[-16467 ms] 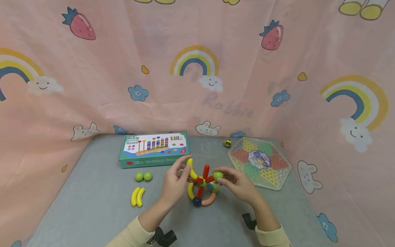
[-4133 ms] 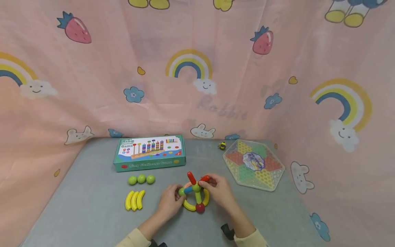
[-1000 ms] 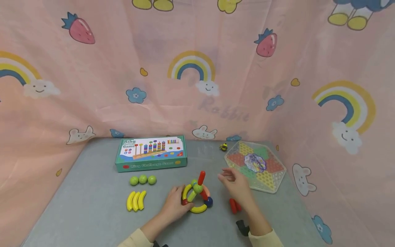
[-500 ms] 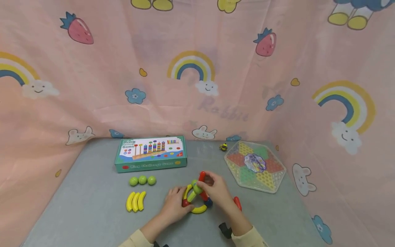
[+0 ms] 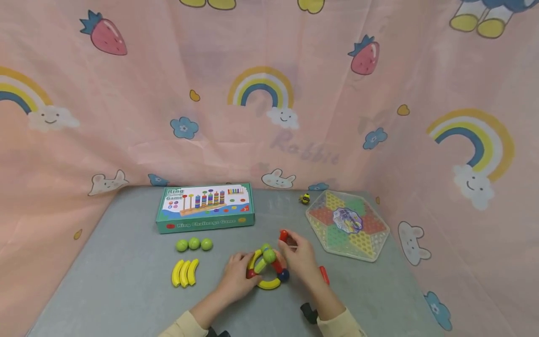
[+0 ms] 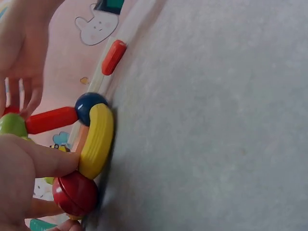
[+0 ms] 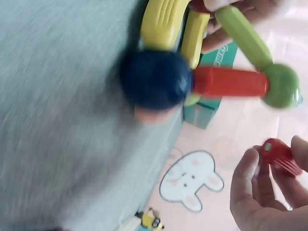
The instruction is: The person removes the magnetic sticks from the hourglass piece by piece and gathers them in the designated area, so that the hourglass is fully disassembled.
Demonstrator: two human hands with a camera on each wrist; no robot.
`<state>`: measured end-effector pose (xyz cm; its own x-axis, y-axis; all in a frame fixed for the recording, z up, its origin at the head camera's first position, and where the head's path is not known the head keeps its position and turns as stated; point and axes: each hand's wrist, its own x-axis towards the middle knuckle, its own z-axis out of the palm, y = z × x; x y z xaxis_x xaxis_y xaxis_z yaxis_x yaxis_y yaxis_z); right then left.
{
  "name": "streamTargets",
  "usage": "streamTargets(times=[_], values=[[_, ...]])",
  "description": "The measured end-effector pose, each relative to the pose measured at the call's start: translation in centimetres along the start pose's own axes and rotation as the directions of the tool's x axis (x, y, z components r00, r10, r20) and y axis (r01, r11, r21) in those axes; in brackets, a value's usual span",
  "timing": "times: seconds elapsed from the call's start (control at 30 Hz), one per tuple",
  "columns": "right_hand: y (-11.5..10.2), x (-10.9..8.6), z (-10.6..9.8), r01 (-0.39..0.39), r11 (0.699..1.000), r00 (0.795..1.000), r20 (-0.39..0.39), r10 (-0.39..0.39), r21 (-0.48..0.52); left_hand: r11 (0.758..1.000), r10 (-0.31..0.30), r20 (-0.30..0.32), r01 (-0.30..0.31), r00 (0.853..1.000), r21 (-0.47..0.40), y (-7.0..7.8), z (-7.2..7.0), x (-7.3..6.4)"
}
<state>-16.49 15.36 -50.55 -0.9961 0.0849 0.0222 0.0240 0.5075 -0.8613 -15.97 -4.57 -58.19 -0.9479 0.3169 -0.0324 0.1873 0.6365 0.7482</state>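
My left hand (image 5: 237, 277) grips a small construction of magnetic balls and rods by its red ball (image 6: 75, 193), low on the near left side. Yellow curved rods (image 5: 268, 284), a salmon one and a dark blue ball (image 7: 156, 79) make up its ring base. From the base, a light green rod (image 7: 244, 37) and a red rod (image 7: 230, 82) slope up to a green ball (image 5: 269, 255). My right hand (image 5: 301, 257) pinches a separate red rod (image 7: 279, 155) between thumb and fingers, apart from that top ball and to its right.
Red rod (image 5: 324, 274) lies on the table, partly behind the right forearm. At left, three green balls (image 5: 194, 243) sit in a row above three yellow curved rods (image 5: 184, 273). A green game box (image 5: 206, 208), bee figure (image 5: 305, 199) and hexagonal board (image 5: 347, 224) stand farther back.
My right hand has pulled the upright red rod off the top green ball. Over the longer span, a green ball and a yellow rod joined the left rows, and red rods were laid at right.
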Motion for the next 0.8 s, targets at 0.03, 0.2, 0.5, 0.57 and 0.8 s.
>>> streamTargets(times=[0.03, 0.2, 0.5, 0.57, 0.8], values=[[0.2, 0.0, -0.2, 0.001, 1.000, 1.000, -0.005, -0.001, -0.007, 1.000, 0.009, -0.006, -0.009, 1.000, -0.009, -0.1, -0.1, 0.0], [0.9, -0.3, -2.0, -0.039, 0.997, 0.999, -0.009, 0.038, -0.072, 0.997, 0.012, -0.030, -0.014, 0.999, -0.072, -0.3, -0.7, -0.1], [4.1, -1.7, -7.2, -0.181, 0.982, 0.982, -0.058, 0.177, -0.059, 0.999, -0.011, -0.042, 0.013, 0.999, 0.047, -0.3, -1.1, -0.1], [5.0, -1.9, -8.1, -0.204, 0.975, 0.978, -0.061, 0.199, -0.093, 0.999, 0.001, -0.041, 0.001, 0.999, 0.053, -0.2, -1.1, -0.2], [7.2, -2.2, -10.3, -0.266, 0.936, 0.964, -0.064, 0.259, -0.228, 0.997, -0.004, -0.051, 0.008, 0.999, 0.074, 0.0, -1.2, -0.3]])
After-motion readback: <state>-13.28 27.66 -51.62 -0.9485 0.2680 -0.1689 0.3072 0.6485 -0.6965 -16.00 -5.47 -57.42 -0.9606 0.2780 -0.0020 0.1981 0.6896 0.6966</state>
